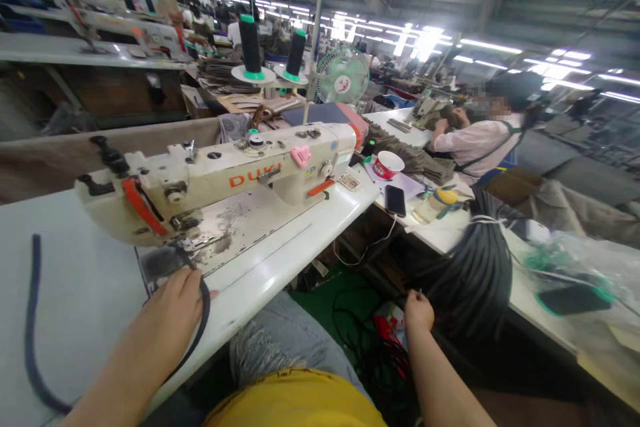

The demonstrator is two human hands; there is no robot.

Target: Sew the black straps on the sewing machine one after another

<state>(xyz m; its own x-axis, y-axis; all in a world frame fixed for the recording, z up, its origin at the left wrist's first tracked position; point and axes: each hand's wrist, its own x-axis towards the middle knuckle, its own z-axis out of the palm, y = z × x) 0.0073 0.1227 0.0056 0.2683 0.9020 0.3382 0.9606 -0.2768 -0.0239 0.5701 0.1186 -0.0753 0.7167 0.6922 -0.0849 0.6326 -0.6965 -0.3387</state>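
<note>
A white sewing machine [225,177] stands on the pale tabletop. My left hand [173,310] rests at its needle end, fingers closed on a dark fabric strip [204,310] that curves round past the fingertips and hangs off the table edge. Another length of dark strip [33,320] curves across the tabletop on the left. Out to the right, below the side table, my right hand [419,312] is closed. A small shiny tip pokes out at its top; what it belongs to is hidden. Beside that hand hangs a tied bundle of dark strips [475,267].
On the side table are a phone [395,201] with a white cable, a red and white bowl [388,165] and a bottle with a yellow top [445,195]. Thread cones [251,47] and a fan [343,75] stand behind the machine. A co-worker [485,127] sits at the right.
</note>
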